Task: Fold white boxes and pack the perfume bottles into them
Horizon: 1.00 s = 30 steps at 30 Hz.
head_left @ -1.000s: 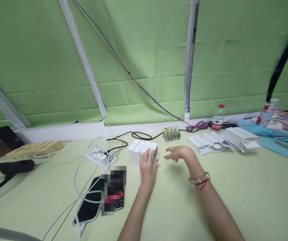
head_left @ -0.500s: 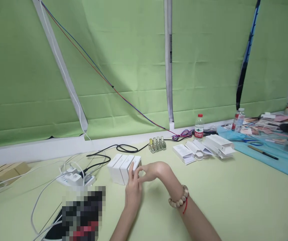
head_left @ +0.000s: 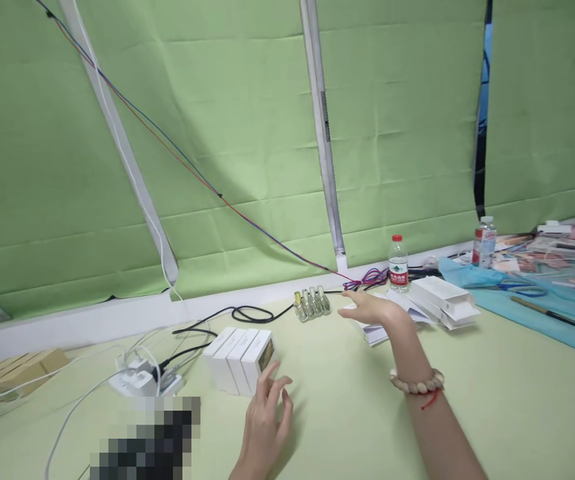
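Several small white boxes [head_left: 237,360] stand side by side in a row on the pale yellow-green table, the right-hand one showing a dark picture on its end. Just in front of that end is my left hand [head_left: 267,420], fingers apart and slightly curled, holding nothing. Farther right, my right hand [head_left: 372,309], with a bead bracelet at the wrist, reaches out over a flattened white carton [head_left: 375,335]. Its fingers are stretched and no object shows in them; whether they touch the carton I cannot tell. Left of those fingertips stand several small glass bottles [head_left: 312,303], one with a yellowish cap.
More white cartons [head_left: 442,300] lie at the right beside a red-capped water bottle [head_left: 398,265]. A blue cloth [head_left: 527,313] carries scissors and a pen. On the left are a power strip [head_left: 142,382] with cables, brown boxes [head_left: 22,373] and a pixelated dark area.
My right hand has left the white boxes and moved right to the cartons. My left hand has drawn back slightly from the boxes toward me. The view has shifted a little.
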Motion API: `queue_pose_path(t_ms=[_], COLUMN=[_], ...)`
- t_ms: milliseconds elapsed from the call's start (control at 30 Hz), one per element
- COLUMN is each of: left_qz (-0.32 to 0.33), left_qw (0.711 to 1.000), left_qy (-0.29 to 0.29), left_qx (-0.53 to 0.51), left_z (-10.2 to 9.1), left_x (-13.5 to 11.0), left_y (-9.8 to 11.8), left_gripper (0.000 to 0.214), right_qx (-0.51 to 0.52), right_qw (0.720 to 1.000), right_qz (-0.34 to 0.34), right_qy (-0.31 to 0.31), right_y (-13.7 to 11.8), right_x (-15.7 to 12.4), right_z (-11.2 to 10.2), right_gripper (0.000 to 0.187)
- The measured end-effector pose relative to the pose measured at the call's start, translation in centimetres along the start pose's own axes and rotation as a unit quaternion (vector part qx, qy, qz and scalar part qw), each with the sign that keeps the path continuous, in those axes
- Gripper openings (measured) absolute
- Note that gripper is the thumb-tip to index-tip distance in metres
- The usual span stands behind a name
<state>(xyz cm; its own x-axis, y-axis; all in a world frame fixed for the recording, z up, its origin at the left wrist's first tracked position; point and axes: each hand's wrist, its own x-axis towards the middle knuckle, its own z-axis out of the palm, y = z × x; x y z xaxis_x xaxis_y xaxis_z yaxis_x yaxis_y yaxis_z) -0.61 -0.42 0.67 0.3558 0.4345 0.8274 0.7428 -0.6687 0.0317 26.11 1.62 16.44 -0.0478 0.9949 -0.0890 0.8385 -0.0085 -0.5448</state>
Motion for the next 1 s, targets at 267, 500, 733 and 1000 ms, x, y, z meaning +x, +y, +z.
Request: queue_pose_path(t_ms=[267,500,733,1000], left_qz=[-0.023,-0.069,-0.053,-0.019], left_qw=[0.976,0.969,0.967,0.969], left_qy=[-0.203,-0.226,-0.235,-0.227], left_qx=[-0.079,-0.076,-0.083,-0.094], left_z=[1.2,0.9,1.0,0.8], left_x=[-0.8,-0.1,0.1,0.4], left_y=[1.5,1.0,1.1,1.7], left_gripper=[0.019,0.019,0.019,0.020], right_qx=[0.161,0.239,0.272,0.298], right_qw=[0.968,0.947,0.938,0.921], right_qz=[0.185,0.208,0.206,0.205], right_qy=[-0.043,0.054,0.061,0.144], right_y=[9.9,12.9,13.4,14.1], right_x=[1.7,2.4,4.1,6.2], right_z=[-1.9,-0.8,0.9,2.6], right_gripper=[0.049,0.057,0.022,0.024])
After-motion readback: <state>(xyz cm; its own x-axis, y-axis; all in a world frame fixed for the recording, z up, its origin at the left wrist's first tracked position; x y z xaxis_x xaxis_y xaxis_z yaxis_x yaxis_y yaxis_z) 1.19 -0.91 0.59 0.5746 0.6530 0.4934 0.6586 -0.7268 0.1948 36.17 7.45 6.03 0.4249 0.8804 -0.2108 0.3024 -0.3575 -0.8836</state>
